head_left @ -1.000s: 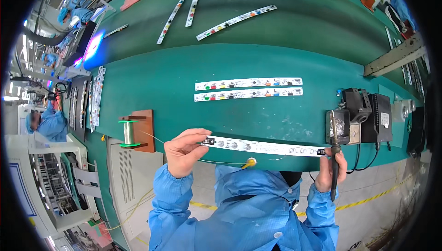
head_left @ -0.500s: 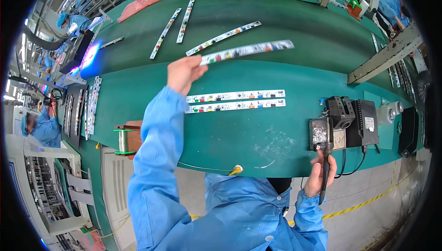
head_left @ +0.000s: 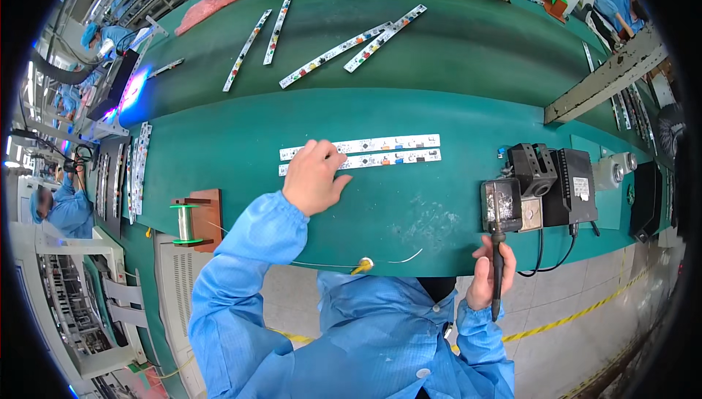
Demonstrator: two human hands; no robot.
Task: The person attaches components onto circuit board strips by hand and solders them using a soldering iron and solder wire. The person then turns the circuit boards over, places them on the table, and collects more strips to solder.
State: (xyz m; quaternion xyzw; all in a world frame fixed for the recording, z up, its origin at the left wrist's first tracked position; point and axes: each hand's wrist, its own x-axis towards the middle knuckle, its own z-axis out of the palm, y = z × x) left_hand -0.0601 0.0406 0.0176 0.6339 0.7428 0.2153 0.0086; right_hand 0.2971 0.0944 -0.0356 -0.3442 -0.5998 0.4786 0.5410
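Note:
Two long white circuit board strips lie side by side on the green bench mat: an upper strip and a lower strip, both dotted with small coloured parts. My left hand is over their left portions, thumb apart from the fingers, with nothing seen in it. Its fingertips reach the strips; whether they press on them I cannot tell. At the bench's front right, my right hand is closed around a soldering iron. The iron's tip end lies over a dark, open-topped tray.
Across the far dark green belt lie several strips, including two crossed ones. A solder wire spool stands at left, its wire running to a yellow-tipped piece. A black box and metal post stand at right.
My left hand has let go of a strip, which now rests on the belt across another one. The hand has come back down to the two bench strips. My right hand still grips the soldering iron.

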